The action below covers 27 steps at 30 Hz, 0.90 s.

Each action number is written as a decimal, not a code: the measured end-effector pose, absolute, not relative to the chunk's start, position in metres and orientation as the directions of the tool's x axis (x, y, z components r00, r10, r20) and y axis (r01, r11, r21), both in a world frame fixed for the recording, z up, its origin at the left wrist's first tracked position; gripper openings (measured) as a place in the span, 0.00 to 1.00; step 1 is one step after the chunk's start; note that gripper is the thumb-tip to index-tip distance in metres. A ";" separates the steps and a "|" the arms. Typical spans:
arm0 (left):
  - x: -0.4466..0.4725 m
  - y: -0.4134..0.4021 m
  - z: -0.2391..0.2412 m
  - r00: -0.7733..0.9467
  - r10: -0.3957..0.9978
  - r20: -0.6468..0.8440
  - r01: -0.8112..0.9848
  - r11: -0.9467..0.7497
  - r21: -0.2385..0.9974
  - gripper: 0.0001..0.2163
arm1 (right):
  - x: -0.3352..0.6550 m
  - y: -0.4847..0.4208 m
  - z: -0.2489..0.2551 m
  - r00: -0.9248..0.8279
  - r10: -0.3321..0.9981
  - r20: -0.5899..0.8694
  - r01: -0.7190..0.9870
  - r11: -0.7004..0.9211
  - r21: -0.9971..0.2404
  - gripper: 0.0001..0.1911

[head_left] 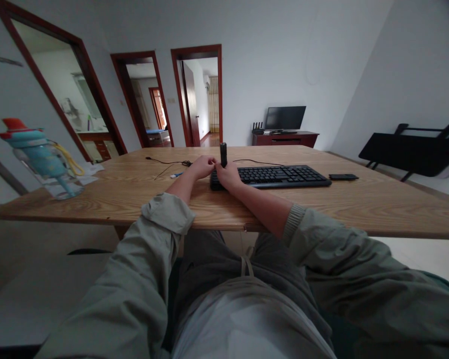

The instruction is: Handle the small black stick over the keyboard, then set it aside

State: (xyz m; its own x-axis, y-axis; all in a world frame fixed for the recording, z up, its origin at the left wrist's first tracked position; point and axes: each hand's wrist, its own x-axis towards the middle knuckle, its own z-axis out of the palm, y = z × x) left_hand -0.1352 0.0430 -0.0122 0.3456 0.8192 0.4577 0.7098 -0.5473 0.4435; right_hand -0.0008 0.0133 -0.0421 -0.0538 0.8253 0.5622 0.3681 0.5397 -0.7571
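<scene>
A black keyboard (284,175) lies on the wooden table in front of me. Over its left end, my right hand (229,175) is closed around the lower part of a short dark stick-like object (223,153), which stands upright; I cannot make out its exact kind. My left hand (202,167) is just left of it, fingers pinched together close to my right fingertips. Whatever the left fingers hold, if anything, is too small to see. A small blue-and-white item (176,175) lies left of my left wrist, near a thin black cable (168,161).
A black phone-like slab (343,177) lies right of the keyboard on the table (381,204). At the left end stand a blue bottle with a red top (41,154) and some papers (92,172). A monitor (285,118) sits on a far cabinet (295,137).
</scene>
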 end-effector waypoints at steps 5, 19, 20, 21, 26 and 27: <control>-0.137 0.046 -0.014 0.377 0.796 0.474 0.702 -0.579 0.415 0.09 | -0.002 0.010 -0.042 -0.082 0.809 0.581 0.395 0.562 -0.727 0.18; -0.138 0.040 -0.014 0.363 0.840 0.403 0.735 -0.524 0.431 0.13 | 0.030 0.019 -0.024 0.033 0.944 0.327 -0.067 0.329 -0.942 0.17; -0.137 0.039 -0.014 0.368 0.841 0.397 0.736 -0.524 0.428 0.13 | 0.035 0.021 -0.022 0.024 0.951 0.309 -0.137 0.309 -0.941 0.17; -0.137 0.038 -0.014 0.384 0.838 0.388 0.731 -0.532 0.427 0.14 | 0.040 0.023 -0.020 0.014 0.951 0.308 -0.188 0.305 -0.934 0.17; -0.136 0.040 -0.018 0.435 0.836 0.335 0.707 -0.548 0.448 0.14 | 0.062 0.022 -0.008 -0.082 0.887 0.454 0.056 0.459 -0.887 0.14; -0.136 0.041 -0.019 0.427 0.839 0.336 0.708 -0.542 0.453 0.14 | 0.067 0.020 -0.008 -0.146 0.859 0.491 0.193 0.511 -0.837 0.13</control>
State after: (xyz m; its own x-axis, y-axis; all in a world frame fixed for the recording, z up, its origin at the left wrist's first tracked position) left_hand -0.1365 0.0414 -0.0185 0.4273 0.8394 0.3359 0.7080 -0.5417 0.4531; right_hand 0.0666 0.0199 -0.0075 -0.1458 0.8590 0.4908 0.1931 0.5113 -0.8375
